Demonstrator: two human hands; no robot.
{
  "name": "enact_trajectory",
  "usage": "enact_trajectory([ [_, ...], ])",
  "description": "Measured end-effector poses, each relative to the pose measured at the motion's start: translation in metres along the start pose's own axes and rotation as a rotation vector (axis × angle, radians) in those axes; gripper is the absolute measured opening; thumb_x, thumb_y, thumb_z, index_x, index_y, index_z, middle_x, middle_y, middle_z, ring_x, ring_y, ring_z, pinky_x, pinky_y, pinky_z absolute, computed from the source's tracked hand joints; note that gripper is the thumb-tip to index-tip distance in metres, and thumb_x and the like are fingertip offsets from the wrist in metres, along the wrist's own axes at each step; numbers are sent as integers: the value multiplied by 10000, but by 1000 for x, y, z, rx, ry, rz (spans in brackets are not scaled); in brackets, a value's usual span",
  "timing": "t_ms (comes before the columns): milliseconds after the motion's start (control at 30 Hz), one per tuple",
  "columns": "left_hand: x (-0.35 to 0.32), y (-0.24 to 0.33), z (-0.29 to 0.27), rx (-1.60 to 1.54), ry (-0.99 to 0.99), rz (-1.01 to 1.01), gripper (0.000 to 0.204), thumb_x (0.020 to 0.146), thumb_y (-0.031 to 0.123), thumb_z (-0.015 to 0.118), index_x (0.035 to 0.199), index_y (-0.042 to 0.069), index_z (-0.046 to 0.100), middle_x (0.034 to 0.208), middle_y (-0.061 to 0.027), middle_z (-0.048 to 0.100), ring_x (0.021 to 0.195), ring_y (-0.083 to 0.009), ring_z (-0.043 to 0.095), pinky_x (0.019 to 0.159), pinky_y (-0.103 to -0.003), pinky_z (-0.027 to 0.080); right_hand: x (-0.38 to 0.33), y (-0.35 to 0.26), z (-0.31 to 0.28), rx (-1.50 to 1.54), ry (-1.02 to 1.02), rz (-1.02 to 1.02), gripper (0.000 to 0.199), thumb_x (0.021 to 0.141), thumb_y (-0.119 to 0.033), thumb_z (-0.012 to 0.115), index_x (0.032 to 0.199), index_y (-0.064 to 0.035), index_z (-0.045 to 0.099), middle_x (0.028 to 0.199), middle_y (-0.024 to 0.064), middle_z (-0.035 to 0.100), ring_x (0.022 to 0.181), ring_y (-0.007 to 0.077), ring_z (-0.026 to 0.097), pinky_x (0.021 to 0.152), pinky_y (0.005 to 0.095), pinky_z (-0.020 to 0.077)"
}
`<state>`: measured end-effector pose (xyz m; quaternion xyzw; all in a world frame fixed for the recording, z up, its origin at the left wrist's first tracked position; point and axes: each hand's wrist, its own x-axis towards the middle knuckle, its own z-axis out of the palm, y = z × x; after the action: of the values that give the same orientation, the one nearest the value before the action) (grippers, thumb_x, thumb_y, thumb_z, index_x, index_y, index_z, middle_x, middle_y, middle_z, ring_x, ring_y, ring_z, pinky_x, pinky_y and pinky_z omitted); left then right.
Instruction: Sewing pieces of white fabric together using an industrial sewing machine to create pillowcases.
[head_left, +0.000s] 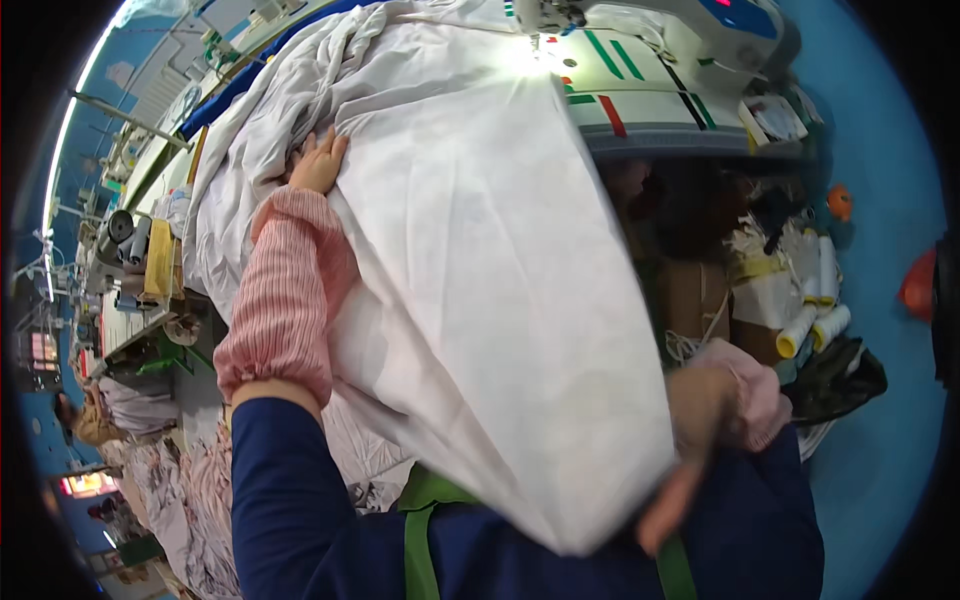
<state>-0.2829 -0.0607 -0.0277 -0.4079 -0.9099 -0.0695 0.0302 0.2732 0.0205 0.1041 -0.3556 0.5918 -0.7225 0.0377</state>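
Note:
A large white cloth [480,250] spreads from the sewing machine [650,30] at the top down to my lap. My left hand [318,163], in a pink ribbed sleeve cover, lies flat on the cloth's left side near a bunch of folds. My right hand [690,440], blurred, grips the cloth's lower right edge close to my body. The cloth hides most of the sewing table [640,95].
Thread cones [815,310] and a cardboard box [700,300] stand on the floor at the right. More white fabric [260,110] is heaped at the left. Another machine [125,240] and piled cloth [180,480] sit at the far left, on a blue floor [880,180].

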Motion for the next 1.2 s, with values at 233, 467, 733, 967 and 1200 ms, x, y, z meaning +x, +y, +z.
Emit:
enact_trajectory([
  [233, -18, 21, -30, 463, 28, 262, 411, 986, 406, 383, 1219, 123, 568, 1403, -171, 462, 1292, -443, 420, 923, -586, 447, -15, -18, 78, -210, 118, -150, 184, 923, -176, 641, 998, -10, 614, 1029, 156, 634, 940, 327, 619, 829, 392, 494],
  [467, -39, 40, -47, 249, 45, 67, 373, 968, 370, 445, 1138, 95, 630, 1224, -220, 559, 1150, -422, 537, 944, -513, 457, -7, -13, 92, -357, 81, -146, 248, 922, -207, 672, 1010, 14, 606, 996, 143, 593, 928, 341, 580, 853, 430, 467],
  [733, -197, 240, -170, -634, -195, 1153, 424, 812, 116, 738, 1203, 11, 615, 1260, -138, 604, 988, -272, 636, 815, -352, 523, -7, -13, 96, -348, 65, -127, 286, 992, -261, 542, 897, 8, 532, 925, 184, 571, 857, 385, 568, 778, 444, 454],
  [967, -280, 283, -217, -603, -401, 1639, 193, 815, 69, 690, 972, -36, 653, 1039, -161, 633, 753, -221, 643, 629, -316, 537, -6, -17, 100, -344, 39, -61, 318, 1001, -253, 527, 819, 7, 512, 774, 171, 565, 728, 388, 558, 682, 427, 465],
  [1200, -292, 284, -214, -622, -265, 1706, 192, 815, 62, 625, 974, -39, 662, 1005, -139, 627, 681, -184, 621, 562, -292, 513, -8, -12, 99, -440, -3, -164, 252, 986, -221, 564, 934, 25, 570, 942, 152, 573, 857, 334, 565, 762, 416, 473],
])
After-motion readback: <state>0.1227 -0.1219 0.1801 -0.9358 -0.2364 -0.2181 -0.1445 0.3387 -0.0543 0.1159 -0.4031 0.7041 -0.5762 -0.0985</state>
